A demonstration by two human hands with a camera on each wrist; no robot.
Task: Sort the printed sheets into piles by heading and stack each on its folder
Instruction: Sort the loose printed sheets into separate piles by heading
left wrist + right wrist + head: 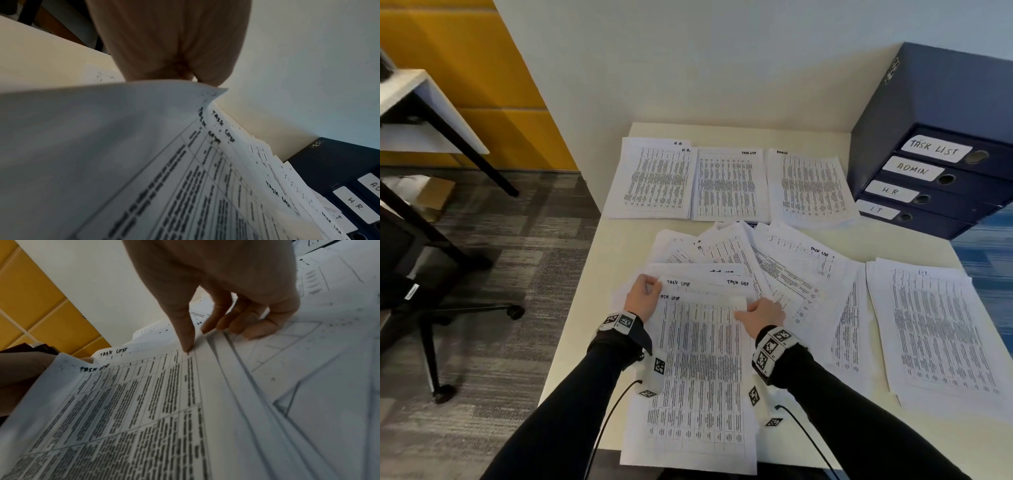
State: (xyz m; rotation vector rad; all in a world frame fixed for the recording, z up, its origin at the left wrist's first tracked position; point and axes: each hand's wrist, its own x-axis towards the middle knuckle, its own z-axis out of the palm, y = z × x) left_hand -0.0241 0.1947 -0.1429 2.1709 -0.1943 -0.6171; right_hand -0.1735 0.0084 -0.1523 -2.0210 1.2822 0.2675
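A batch of TASK LIST sheets (698,359) is gripped at its top corners by the left hand (642,299) and right hand (763,313), over fanned loose sheets (784,270) on the cream table (575,325); farther off, sorted piles (729,185) are laid near four stacked labelled folders (928,178) against the white wall

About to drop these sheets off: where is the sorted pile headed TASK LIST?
In the head view the TASK LIST pile lies at the table's far edge, middle of three, between the HR pile and the ADMIN pile.
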